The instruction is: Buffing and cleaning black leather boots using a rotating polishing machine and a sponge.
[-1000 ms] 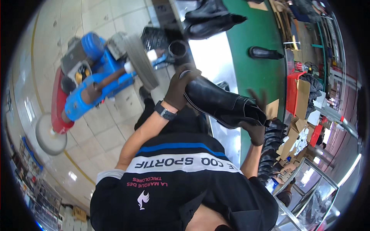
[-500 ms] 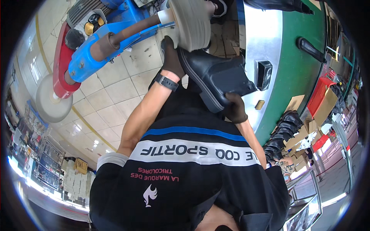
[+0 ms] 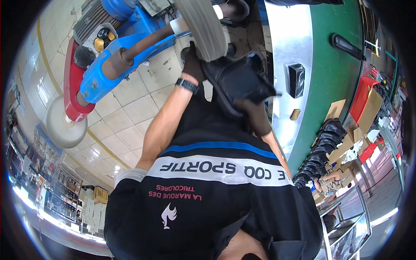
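Black boot (image 3: 236, 82) gripped by both gloved hands, left hand (image 3: 193, 60) & right hand (image 3: 255, 117), against grey wheel (image 3: 203, 26).

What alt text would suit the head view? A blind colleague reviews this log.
Two gloved hands, left hand and right hand, press a black boot against a grey buffing wheel on a blue machine, above a tiled floor.

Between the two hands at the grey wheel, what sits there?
In the head view, a black boot spans the gap between the left hand and the right hand, its upper end against the grey buffing wheel.
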The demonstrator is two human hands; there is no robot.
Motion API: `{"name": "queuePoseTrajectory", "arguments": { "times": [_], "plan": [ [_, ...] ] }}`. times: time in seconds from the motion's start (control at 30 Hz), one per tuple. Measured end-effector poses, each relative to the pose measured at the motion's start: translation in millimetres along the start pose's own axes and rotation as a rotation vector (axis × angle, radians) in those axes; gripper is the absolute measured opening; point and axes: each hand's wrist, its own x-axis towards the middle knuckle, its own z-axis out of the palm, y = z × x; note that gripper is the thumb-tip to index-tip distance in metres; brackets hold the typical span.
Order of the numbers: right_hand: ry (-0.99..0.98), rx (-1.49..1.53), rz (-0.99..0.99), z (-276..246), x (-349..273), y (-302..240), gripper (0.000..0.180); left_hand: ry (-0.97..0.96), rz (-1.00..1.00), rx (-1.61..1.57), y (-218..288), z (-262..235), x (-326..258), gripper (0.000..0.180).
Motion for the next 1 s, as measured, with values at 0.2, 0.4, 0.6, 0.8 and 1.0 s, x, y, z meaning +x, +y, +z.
{"name": "queuePoseTrajectory", "arguments": {
  "times": [0.2,0.4,0.6,0.8,1.0],
  "plan": [
    [-0.075,-1.086,-0.546,37.1,-54.5,-67.5,0.067,0.44,0.056,0.511,-48.4,31.9,-16.9,0.068],
    [-0.061,-1.556,-0.593,72.9,-14.4,-84.1,0.059,0.334,0.125,0.311,-48.0,6.8,-22.6,0.05],
    [0.035,-1.608,-0.706,61.8,3.1,-74.9,0.056,0.548,0.283,0.568,-38.6,-9.2,-20.2,0.042],
    [0.031,-0.369,-0.282,10.3,-15.2,-34.1,0.042,0.718,0.529,0.834,-24.5,0.5,-20.3,0.036],
    [-0.374,0.469,0.244,14.3,44.4,-16.6,0.047,0.683,0.583,0.553,4.6,29.1,-39.3,0.033]
  ]
}}
